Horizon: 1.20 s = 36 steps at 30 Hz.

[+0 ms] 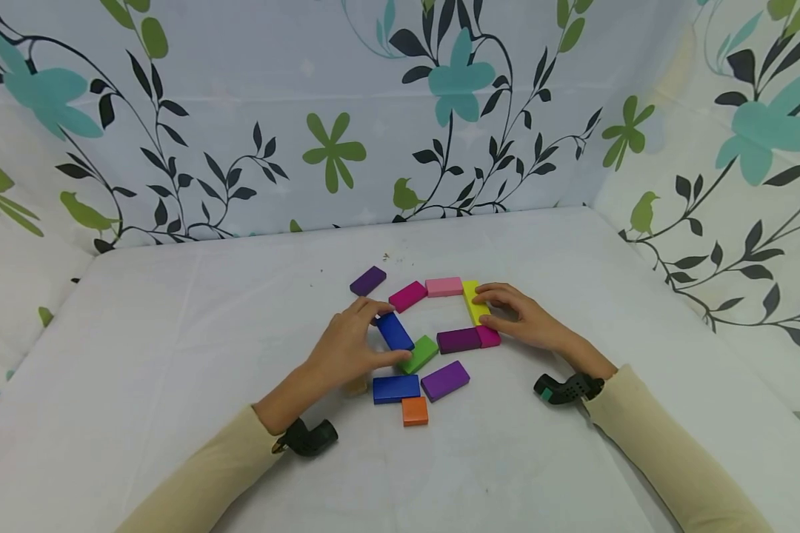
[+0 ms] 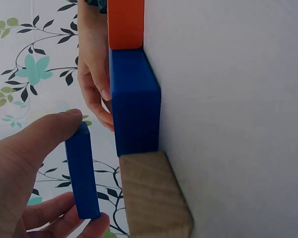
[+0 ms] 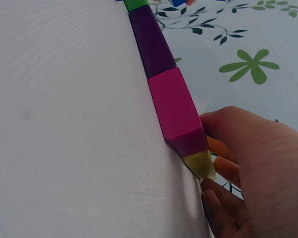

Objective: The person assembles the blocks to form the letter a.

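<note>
Between the thumb and fingertips of my left hand [image 1: 347,342] is a blue block [image 1: 395,331], pinched by its ends. The left wrist view shows this block [image 2: 82,171] raised off the tabletop. Beneath it in the head view lies a green block [image 1: 423,355], partly covered. My right hand [image 1: 525,318] grips a yellow block [image 1: 472,300] with curled fingers and thumb along its right side. That block touches a pink block [image 1: 444,287] at its far end and a magenta block [image 1: 489,337] at its near end. A dark purple block [image 1: 458,340] adjoins the magenta one.
Nearer me lie a second blue block [image 1: 396,389], a violet block [image 1: 446,380] and an orange block [image 1: 415,412]. A wooden block [image 2: 154,198] is partly hidden by my left hand. Farther back are another magenta block [image 1: 408,296] and a purple block [image 1: 368,281]. Patterned cloth [image 1: 240,111] hangs behind.
</note>
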{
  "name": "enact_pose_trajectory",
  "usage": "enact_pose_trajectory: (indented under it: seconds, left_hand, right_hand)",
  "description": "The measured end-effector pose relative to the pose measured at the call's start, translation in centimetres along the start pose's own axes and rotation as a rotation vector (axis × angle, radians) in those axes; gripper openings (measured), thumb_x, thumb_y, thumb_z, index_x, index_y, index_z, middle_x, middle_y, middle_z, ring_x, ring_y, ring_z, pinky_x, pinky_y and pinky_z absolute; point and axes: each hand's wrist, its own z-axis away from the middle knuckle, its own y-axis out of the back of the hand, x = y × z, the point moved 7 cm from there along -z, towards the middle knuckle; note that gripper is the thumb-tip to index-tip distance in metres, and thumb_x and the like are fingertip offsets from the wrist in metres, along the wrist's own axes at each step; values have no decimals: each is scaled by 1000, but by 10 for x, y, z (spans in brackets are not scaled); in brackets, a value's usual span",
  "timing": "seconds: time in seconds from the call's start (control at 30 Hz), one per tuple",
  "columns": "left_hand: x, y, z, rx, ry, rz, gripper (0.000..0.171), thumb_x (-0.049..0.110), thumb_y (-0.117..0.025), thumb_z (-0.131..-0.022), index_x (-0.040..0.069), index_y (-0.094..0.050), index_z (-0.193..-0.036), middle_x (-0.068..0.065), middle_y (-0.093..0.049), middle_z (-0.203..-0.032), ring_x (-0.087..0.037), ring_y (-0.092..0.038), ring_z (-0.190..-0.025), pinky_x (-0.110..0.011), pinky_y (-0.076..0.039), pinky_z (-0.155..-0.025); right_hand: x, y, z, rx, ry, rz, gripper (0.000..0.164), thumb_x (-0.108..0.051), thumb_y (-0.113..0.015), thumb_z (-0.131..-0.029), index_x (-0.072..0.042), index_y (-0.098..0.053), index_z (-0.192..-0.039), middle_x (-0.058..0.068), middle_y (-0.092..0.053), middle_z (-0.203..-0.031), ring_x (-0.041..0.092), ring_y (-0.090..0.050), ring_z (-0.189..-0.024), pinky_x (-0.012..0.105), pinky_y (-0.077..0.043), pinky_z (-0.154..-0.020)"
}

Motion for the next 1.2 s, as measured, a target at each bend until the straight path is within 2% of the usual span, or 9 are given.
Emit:
enact_pose_trajectory:
  seconds: [0.67,0.9,1.2]
  left_hand:
    - [23,-9,-7,-31,-71,6,70,43,-80,-78,8,-55,-133,-9,-56,-126,-22,-56,-109,-48,-48,-94]
    - [34,-14,-13,-74,-100,55,67,36,-79,-79,7,-54,-134,-11,-53,-133,-26,-52,-118,-52,-42,-101]
    - [48,-23,-22,-93,-132,88,69,38,-80,-79,7,-54,-134,-10,-54,-131,-25,-54,-114,-50,-44,-97]
  right_hand:
    - [0,1,0,0,6,-9,34,-7,-63,-94,0,-59,-127,17,-44,-143,34,-40,-135,46,-33,-110]
    - [-1,1,0,-1,8,-6,34,-7,-63,-94,0,-58,-128,17,-44,-143,34,-40,-135,47,-33,-110]
    - [-3,1,0,-5,9,-18,35,-6,-63,-94,0,-58,-128,18,-44,-143,35,-39,-135,49,-32,-110]
